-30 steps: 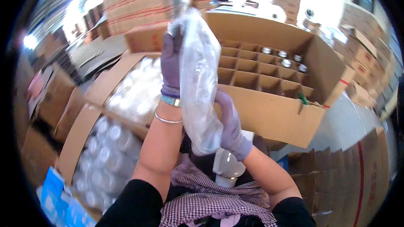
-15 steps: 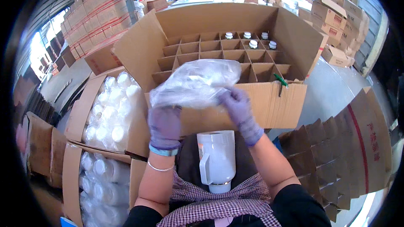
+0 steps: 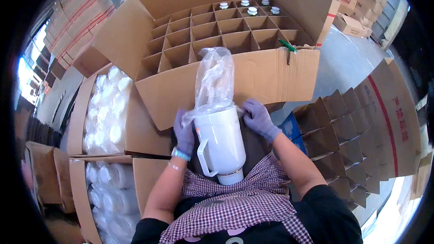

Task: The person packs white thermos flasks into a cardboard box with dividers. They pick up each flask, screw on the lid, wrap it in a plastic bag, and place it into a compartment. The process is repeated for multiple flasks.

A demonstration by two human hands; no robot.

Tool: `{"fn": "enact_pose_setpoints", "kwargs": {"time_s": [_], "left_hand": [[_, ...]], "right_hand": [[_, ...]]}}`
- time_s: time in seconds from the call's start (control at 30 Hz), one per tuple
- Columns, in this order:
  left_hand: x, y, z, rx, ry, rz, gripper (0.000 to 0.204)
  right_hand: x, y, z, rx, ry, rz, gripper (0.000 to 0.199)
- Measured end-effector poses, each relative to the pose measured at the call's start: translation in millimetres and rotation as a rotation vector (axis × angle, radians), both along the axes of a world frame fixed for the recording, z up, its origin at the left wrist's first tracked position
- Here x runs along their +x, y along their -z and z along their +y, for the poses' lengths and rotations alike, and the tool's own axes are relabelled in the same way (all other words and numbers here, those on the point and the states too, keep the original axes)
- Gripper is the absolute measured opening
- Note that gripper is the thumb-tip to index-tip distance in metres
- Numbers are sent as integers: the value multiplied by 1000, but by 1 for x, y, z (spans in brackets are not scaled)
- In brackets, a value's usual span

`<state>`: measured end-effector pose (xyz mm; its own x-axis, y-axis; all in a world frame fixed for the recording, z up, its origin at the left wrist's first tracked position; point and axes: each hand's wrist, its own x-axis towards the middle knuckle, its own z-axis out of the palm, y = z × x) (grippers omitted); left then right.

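A white tumbler with a side handle [image 3: 222, 142] rests on my lap, its narrow end toward me and its wide end facing away. A clear plastic bag [image 3: 215, 79] covers the wide end, and its empty part stretches up toward the big carton. My left hand [image 3: 183, 131], in a purple glove, is closed on the bag's edge at the tumbler's left side. At the right side my right hand [image 3: 259, 118], gloved alike, pinches the edge of the bag. Some fingertips are hidden by the film.
Ahead stands a large open carton [image 3: 190, 91] with cardboard dividers [image 3: 205, 32], several white-topped items and a green-handled tool [image 3: 287, 46] at its front edge. Cartons of plastic-wrapped white tumblers [image 3: 115, 185] are at left. Folded divider sheets [image 3: 337, 142] lean at right.
The bag, held up over the carton's front edge before, is now down over the tumbler's wide end. Both hands have come lower, to the tumbler's sides. The view has tilted down.
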<state>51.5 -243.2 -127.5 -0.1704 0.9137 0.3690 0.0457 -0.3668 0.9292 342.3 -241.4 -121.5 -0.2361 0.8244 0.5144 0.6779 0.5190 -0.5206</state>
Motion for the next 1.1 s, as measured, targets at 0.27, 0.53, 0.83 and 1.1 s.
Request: {"fn": "enact_pose_setpoints", "kwargs": {"time_s": [0.27,0.53,0.83,1.1], "left_hand": [[5,-84,-144,89,187,727,37],[47,-106,-101,-65,336,301,39],[235,-155,-167,602,1000,939,21],[152,-125,-93,312,654,1054,22]], "right_hand": [[0,-57,-143,4,-444,-201,21],[-26,-75,-208,-119,-2,303,89],[104,-66,-241,216,445,1074,79],[374,-84,-421,536,1278,679,61]]}}
